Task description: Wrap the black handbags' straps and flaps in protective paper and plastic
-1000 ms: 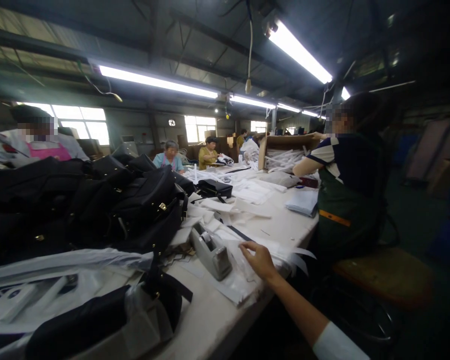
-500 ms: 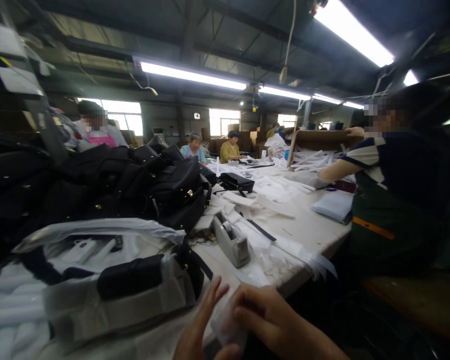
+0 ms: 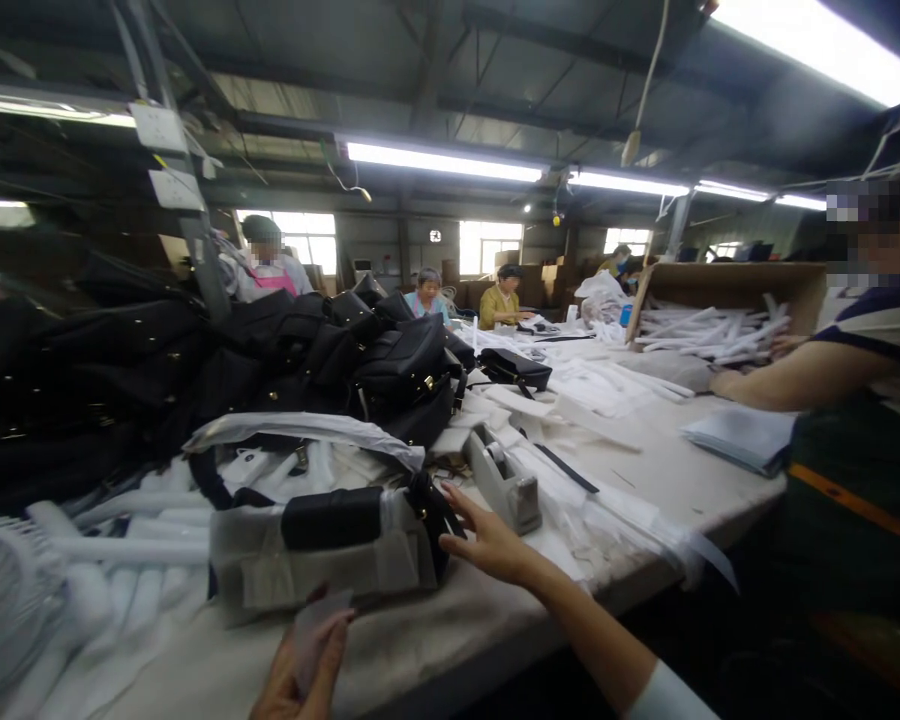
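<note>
A black handbag (image 3: 330, 520) stands on the table before me, its body partly covered in translucent wrapping and its raised handle (image 3: 300, 430) wrapped in white. Low in the view, in front of the bag, my left hand (image 3: 311, 665) pinches a small translucent sheet (image 3: 319, 625) between thumb and fingers. My right hand (image 3: 487, 535) reaches to the right end of the bag with its fingers apart, by the black strap (image 3: 431, 505). Whether the fingertips touch the strap I cannot tell.
Black bags (image 3: 157, 370) are heaped behind, and white tubes (image 3: 131, 550) lie at left beside a white mesh fan guard (image 3: 7, 600). A grey tape dispenser (image 3: 521, 495) stands right of the bag. A co-worker (image 3: 862, 400) works by a cardboard box (image 3: 802, 290) of white rolls.
My hands, close together half a second ago, have parted. The left now has the sheet in front of the bag; the right has moved to the bag's end. My view has turned left.
</note>
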Demonstrator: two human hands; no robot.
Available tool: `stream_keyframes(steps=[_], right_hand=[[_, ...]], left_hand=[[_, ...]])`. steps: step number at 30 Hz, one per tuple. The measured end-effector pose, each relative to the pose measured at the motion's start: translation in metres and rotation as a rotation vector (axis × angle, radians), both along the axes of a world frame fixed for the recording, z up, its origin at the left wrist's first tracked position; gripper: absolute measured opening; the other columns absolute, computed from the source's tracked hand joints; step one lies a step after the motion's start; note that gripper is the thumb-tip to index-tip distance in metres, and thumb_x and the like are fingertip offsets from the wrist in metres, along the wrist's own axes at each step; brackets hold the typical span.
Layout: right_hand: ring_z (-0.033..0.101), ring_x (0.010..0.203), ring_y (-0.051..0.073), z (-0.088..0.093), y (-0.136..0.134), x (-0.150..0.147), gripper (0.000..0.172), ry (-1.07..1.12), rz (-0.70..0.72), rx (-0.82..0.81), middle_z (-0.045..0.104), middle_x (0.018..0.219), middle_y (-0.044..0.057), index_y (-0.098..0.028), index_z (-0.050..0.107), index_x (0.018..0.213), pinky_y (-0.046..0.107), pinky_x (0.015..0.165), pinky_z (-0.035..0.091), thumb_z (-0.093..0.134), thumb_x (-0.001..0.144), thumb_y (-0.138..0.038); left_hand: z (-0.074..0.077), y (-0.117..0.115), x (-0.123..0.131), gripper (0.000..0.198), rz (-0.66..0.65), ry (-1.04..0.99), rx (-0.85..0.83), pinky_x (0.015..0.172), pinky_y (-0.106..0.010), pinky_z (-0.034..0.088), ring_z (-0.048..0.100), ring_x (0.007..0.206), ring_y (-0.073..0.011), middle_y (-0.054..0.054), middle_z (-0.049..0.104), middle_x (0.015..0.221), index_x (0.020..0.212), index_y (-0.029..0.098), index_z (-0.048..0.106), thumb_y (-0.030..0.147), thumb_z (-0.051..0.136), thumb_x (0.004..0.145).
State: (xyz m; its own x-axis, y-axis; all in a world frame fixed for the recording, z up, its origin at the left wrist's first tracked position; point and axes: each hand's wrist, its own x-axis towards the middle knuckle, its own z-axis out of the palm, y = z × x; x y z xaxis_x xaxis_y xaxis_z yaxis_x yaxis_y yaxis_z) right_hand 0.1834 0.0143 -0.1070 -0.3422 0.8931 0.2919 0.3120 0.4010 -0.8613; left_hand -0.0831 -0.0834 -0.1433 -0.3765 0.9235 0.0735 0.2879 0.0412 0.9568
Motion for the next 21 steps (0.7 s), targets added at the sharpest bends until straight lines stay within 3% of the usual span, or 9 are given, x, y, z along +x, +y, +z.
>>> stream_keyframes(steps=[2,5,7,10,13,18,21], right_hand=[[0.052,0.128,0.028,-0.001,0.003,-0.008,0.078,0.002,0.032,0.011,0.054,0.142,0.008,-0.024,0.042,0.145,0.042,0.107,0.042,0.075,0.075,-0.027],[0.063,0.108,0.027,0.001,-0.005,-0.016,0.054,0.001,0.004,0.022,0.068,0.120,0.006,-0.021,0.060,0.128,0.038,0.093,0.051,0.072,0.076,-0.024],[0.065,0.096,0.025,0.000,-0.018,-0.021,0.039,-0.005,-0.052,0.028,0.071,0.107,0.006,-0.018,0.065,0.117,0.036,0.084,0.053,0.068,0.078,-0.023],[0.064,0.097,0.026,-0.005,-0.049,-0.030,0.037,-0.018,-0.198,0.037,0.070,0.107,0.007,-0.019,0.064,0.114,0.037,0.086,0.051,0.068,0.078,-0.024],[0.062,0.106,0.029,-0.011,-0.078,-0.042,0.045,0.002,-0.312,-0.024,0.067,0.116,0.009,-0.020,0.059,0.121,0.039,0.089,0.051,0.070,0.078,-0.030],[0.056,0.120,0.030,-0.010,-0.104,-0.039,0.051,0.038,-0.247,-0.091,0.060,0.132,0.012,-0.022,0.053,0.133,0.040,0.094,0.050,0.064,0.086,-0.039],[0.064,0.105,0.028,-0.003,-0.110,-0.026,0.033,0.009,-0.215,-0.153,0.070,0.112,0.010,-0.020,0.067,0.114,0.037,0.089,0.050,0.057,0.091,-0.043]], left_hand=[[-0.004,0.009,-0.020,0.055,0.086,0.005,-0.029,0.115,-0.043,0.028,0.045,0.135,-0.0331,-0.003,0.058,0.139,0.107,0.026,0.073,0.067,0.061,0.072],[-0.010,0.018,-0.032,0.053,0.129,-0.052,-0.048,0.117,-0.041,0.023,0.037,0.140,-0.0287,-0.001,0.051,0.147,0.119,0.028,0.066,0.060,0.060,0.078],[-0.011,0.023,-0.030,0.049,0.128,-0.085,-0.035,0.117,-0.039,0.022,0.036,0.141,-0.0271,0.002,0.046,0.150,0.119,0.030,0.066,0.057,0.061,0.079],[-0.005,0.033,-0.022,0.044,0.033,-0.119,0.022,0.116,-0.037,0.023,0.036,0.141,-0.0268,0.000,0.043,0.152,0.110,0.026,0.071,0.056,0.062,0.080],[0.009,0.048,-0.019,0.045,-0.101,-0.130,0.068,0.116,-0.038,0.025,0.040,0.138,-0.0269,-0.008,0.057,0.140,0.107,0.019,0.073,0.055,0.061,0.082],[0.025,0.060,-0.034,0.046,-0.138,-0.104,0.055,0.102,-0.038,0.043,0.062,0.114,-0.0290,-0.009,0.073,0.112,0.100,0.017,0.075,0.057,0.063,0.079],[0.026,0.040,-0.040,0.047,-0.118,-0.062,0.051,0.081,-0.029,0.052,0.068,0.093,-0.0242,-0.005,0.075,0.097,0.104,0.020,0.073,0.057,0.067,0.077]])
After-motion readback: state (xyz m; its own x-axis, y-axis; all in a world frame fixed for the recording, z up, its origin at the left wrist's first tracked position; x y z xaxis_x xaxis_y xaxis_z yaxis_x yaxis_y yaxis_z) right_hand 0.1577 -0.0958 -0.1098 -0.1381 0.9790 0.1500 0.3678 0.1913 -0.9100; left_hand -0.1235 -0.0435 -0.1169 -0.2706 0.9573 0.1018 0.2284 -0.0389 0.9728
